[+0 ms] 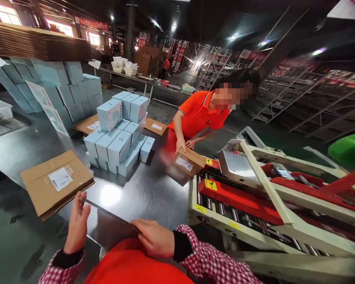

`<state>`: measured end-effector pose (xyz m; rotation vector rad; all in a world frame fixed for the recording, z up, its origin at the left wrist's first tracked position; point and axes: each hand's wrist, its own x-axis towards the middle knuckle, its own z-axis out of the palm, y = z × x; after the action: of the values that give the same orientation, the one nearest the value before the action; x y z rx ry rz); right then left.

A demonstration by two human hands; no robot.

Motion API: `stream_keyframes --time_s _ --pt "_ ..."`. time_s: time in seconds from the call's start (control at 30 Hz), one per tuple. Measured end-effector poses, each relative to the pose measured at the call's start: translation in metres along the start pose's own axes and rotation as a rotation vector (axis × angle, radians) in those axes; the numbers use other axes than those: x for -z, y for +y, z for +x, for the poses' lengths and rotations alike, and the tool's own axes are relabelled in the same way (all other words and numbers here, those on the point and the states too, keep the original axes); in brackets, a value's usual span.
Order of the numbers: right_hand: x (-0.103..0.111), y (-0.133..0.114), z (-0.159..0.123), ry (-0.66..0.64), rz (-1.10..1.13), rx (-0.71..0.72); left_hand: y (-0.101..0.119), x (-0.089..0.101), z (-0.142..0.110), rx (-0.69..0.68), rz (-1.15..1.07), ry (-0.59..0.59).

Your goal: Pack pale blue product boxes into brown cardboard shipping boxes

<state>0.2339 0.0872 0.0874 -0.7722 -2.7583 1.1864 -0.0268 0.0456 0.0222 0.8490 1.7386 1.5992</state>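
Observation:
My left hand (77,224) and my right hand (155,238) hold a flat, folded cardboard piece (106,213) edge-on above the shiny metal table (142,193). The left hand's fingers are stretched along its left end; the right hand's fingers curl over its near edge. To the left of my left hand lies a stack of flattened brown cartons (55,183) with a white label. Beyond it stands a pile of light-blue boxes (118,134).
A person in an orange shirt (199,114) across the table holds a brown labelled carton (189,161) at the mouth of a red and cream sealing machine with rollers (254,197). More blue boxes (56,86) stack at the back left. Metal racks line the right.

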Motion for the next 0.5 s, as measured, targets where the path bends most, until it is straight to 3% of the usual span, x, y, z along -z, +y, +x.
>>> stream_keyframes --time_s 0.07,0.17,0.23,0.3,0.37,0.43,0.5 --pt "-0.014 0.012 0.002 -0.038 0.140 -0.064 -0.005 -0.013 0.002 0.021 -0.035 -0.011" --pt "-0.020 0.029 0.003 -0.043 0.428 -0.165 -0.012 -0.018 0.008 0.000 -0.068 -0.051" --pt "-0.018 0.037 0.005 0.048 0.591 -0.233 -0.014 -0.013 0.010 -0.006 -0.078 -0.083" --pt "-0.013 0.042 0.012 0.232 0.634 -0.280 -0.010 -0.003 0.010 0.003 -0.060 -0.163" --pt "-0.007 0.046 0.020 0.526 0.646 -0.327 -0.001 0.009 0.005 0.019 -0.017 -0.377" --pt "-0.003 0.050 0.027 0.811 0.766 -0.383 0.011 0.023 -0.005 0.051 0.046 -0.705" --pt "-0.002 0.057 0.025 0.900 0.958 -0.416 0.019 0.037 -0.016 0.123 0.078 -0.992"
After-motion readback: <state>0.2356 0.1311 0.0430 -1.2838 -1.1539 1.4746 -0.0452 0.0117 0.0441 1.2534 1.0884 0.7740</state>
